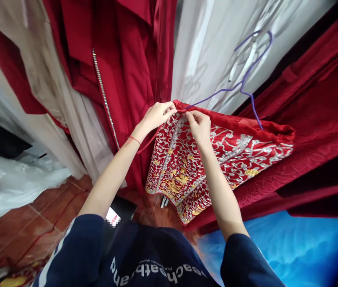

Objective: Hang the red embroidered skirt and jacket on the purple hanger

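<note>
Nearest the camera: dark navy top with white lettering [157,269], both sleeves pushed up to the elbow; bare forearms reach up and away. Thin red cord [133,139] on the left wrist. Red tiled floor [22,227] below left, a blue surface [300,247] below right, a dark flat object with a blurred label [118,213] near the left elbow

Mid distance: left hand [156,114] and right hand [199,124] meet at the upper edge of a red embroidered garment [216,155], silver and gold patterning across it. Fingers of both hands are pinched on the fabric at its top corner, fingertips [190,116] nearly touching those of the other hand. The garment hangs spread in front of the person, its lower hem drooping toward the floor, its right end held up level

Just beyond: a purple wire hanger [246,75] runs along and into that top edge; its hook rises above, against pale cloth. Judging by this, the garment looks already carried by the hanger along most of its width, with the near corner being settled or fastened; whether anything is clipped there cannot be told

Farthest: a crowded rack – plain red gowns [127,59], one with a line of sparkling trim [104,95], white and cream dresses [210,52], dark red velvet [321,99] at right
</note>
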`<state>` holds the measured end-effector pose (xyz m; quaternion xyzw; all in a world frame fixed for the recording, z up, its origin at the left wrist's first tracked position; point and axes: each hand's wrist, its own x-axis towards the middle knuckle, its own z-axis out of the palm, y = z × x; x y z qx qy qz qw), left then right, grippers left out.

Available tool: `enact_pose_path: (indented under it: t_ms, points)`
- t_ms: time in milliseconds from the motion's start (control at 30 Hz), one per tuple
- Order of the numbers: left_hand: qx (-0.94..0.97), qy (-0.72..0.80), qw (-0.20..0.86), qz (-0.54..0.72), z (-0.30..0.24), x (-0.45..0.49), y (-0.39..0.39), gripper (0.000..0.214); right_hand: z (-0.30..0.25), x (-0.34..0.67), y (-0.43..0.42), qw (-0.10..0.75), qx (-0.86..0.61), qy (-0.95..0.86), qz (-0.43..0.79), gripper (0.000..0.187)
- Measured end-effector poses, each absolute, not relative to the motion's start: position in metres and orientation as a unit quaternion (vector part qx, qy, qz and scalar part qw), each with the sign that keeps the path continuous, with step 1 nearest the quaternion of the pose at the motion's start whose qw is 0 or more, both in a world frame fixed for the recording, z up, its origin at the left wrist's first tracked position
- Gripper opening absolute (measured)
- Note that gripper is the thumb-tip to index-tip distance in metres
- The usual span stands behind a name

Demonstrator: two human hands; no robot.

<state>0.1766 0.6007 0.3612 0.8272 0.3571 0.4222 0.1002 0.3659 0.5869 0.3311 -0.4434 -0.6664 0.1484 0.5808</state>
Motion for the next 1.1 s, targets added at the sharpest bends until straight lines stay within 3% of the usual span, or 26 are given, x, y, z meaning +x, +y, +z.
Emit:
enact_pose_path:
  t_ms: [133,233,367,500,667,800,933,1000,1100]
  points:
    - [0.82,0.423,-0.004,0.385,0.361,0.18,0.596,0.023,0.326,0.381,0.597,0.576,-0.447,-0.675,0.117,0.039]
    - [0.811,0.44,-0.016,0.385,0.359,0.182,0.591,0.024,0.321,0.387,0.602,0.566,-0.429,-0.696,0.108,0.046]
    - [0.791,0.438,0.072,0.422,0.355,0.186,0.579,0.02,0.32,0.391,0.598,0.521,-0.414,-0.738,0.117,0.052]
    - [0.748,0.437,0.164,0.472,0.357,0.2,0.563,0.017,0.325,0.397,0.592,0.473,-0.421,-0.757,0.161,0.046]
    - [0.752,0.469,0.224,0.405,0.361,0.21,0.543,0.032,0.327,0.407,0.586,0.413,-0.404,-0.782,0.233,0.034]
    - [0.721,0.576,0.122,0.364,0.359,0.206,0.539,0.023,0.33,0.417,0.574,0.338,-0.344,-0.813,0.326,0.029]
    - [0.586,0.591,0.0,0.554,0.357,0.215,0.555,0.019,0.339,0.422,0.56,0.353,-0.265,-0.814,0.379,0.036]
    - [0.562,0.513,0.068,0.645,0.354,0.225,0.565,0.027,0.343,0.424,0.557,0.386,-0.228,-0.792,0.413,0.041]
    - [0.56,0.418,0.236,0.675,0.347,0.235,0.571,0.033,0.344,0.425,0.56,0.444,-0.202,-0.745,0.455,0.045]
